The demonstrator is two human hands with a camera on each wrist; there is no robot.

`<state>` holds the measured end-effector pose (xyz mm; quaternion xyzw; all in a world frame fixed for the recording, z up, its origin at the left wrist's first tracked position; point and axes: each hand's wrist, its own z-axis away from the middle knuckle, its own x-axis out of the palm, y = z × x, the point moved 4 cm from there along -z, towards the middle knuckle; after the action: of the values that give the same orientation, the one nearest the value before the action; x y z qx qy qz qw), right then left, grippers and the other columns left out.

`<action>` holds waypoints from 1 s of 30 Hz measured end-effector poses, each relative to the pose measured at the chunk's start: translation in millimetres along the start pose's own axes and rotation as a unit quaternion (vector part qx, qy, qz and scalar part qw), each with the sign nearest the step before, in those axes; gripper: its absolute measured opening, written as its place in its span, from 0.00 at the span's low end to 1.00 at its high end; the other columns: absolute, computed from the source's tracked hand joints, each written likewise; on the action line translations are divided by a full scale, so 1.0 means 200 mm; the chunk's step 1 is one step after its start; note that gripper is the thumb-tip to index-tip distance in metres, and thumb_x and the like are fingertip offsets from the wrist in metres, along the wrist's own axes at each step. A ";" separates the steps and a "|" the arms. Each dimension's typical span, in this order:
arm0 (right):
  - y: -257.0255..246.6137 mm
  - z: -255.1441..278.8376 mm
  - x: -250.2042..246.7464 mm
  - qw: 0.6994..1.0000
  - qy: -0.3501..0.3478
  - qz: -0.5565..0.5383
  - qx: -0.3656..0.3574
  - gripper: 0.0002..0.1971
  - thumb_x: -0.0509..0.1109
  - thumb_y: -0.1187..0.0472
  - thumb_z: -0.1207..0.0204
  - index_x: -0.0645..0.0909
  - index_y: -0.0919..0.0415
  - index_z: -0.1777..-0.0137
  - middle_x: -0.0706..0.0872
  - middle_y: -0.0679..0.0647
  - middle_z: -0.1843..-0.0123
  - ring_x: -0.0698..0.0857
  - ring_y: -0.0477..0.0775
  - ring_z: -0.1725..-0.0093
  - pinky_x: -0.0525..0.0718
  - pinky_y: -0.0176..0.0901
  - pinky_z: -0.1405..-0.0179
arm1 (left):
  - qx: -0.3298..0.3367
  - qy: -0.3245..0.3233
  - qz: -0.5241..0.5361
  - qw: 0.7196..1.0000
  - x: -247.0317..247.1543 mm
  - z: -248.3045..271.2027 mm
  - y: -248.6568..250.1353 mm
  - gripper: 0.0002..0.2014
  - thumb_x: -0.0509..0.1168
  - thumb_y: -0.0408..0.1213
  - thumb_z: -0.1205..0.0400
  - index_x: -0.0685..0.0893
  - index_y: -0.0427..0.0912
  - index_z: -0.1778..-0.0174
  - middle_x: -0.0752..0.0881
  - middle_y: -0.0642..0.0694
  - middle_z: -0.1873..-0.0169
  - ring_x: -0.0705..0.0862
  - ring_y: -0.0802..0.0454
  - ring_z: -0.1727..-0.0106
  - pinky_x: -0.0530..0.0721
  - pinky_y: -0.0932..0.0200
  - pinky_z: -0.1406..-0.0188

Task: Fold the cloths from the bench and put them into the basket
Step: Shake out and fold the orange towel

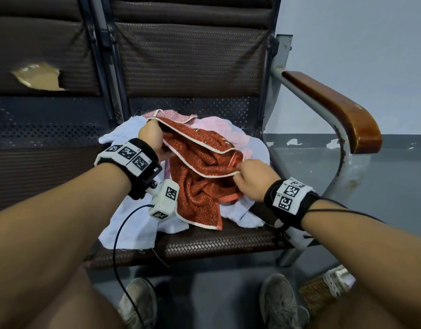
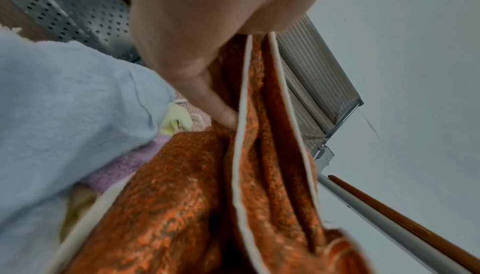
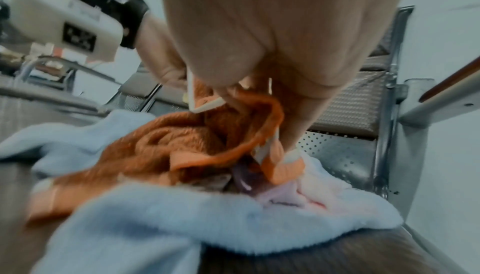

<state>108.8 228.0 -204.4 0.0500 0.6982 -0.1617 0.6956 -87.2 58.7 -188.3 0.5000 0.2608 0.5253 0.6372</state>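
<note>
While the pile of cloths sits on the bench seat (image 1: 228, 243) in the head view, both hands are on the orange towel (image 1: 200, 162) on top: left hand (image 1: 150, 136) gripping its far white-trimmed edge, right hand (image 1: 250, 180) pinching the near corner. A woven basket (image 1: 316, 293) is on the floor, lower right. Left wrist cam: fingers (image 2: 221, 111) curled into the orange folds, light blue cloth (image 2: 64, 103) beside them. Right wrist cam, blurry: fingertips (image 3: 288, 134) pinch the hem over a pink cloth (image 3: 311, 192).

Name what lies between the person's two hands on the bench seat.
In the head view, the orange towel: its white-trimmed edge runs from the left hand to the right hand.
</note>
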 end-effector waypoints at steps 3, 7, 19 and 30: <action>0.06 0.00 -0.17 0.995 0.085 -0.049 0.016 0.14 0.60 0.63 0.22 0.89 0.62 0.50 0.91 0.63 0.51 0.87 0.67 0.50 0.83 0.51 0.49 | 0.029 0.054 -0.144 0.988 -0.08 0.01 0.06 0.09 0.61 0.30 0.19 0.87 0.36 0.56 0.89 0.39 0.64 0.91 0.37 0.56 0.91 0.48 0.65; 0.20 0.06 -0.40 0.984 0.136 -0.101 0.058 0.19 0.60 0.72 0.27 0.91 0.56 0.51 0.90 0.60 0.59 0.86 0.66 0.52 0.78 0.45 0.51 | 0.077 0.113 -0.269 0.953 -0.14 0.07 0.18 0.11 0.61 0.33 0.18 0.87 0.32 0.53 0.90 0.45 0.75 0.91 0.43 0.65 0.92 0.51 0.60; 0.25 0.10 -0.99 0.968 0.231 -0.096 0.022 0.12 0.58 0.47 0.13 0.70 0.53 0.37 0.88 0.60 0.51 0.86 0.64 0.51 0.80 0.54 0.51 | 0.235 -0.002 -0.105 0.966 0.04 0.40 0.69 0.09 0.65 0.35 0.16 0.85 0.41 0.62 0.85 0.48 0.76 0.84 0.55 0.74 0.83 0.66 0.75; 0.16 0.21 -1.26 0.989 0.126 -0.057 0.051 0.12 0.56 0.72 0.22 0.80 0.63 0.51 0.86 0.66 0.46 0.83 0.66 0.43 0.78 0.49 0.46 | 0.199 -0.172 -0.087 0.961 0.17 0.54 0.83 0.06 0.69 0.37 0.23 0.86 0.41 0.54 0.88 0.44 0.65 0.86 0.51 0.69 0.87 0.60 0.67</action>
<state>164.8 285.1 39.7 0.0654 0.7729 -0.2292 0.5881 -51.6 41.4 9.3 0.6750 0.2891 0.3109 0.6035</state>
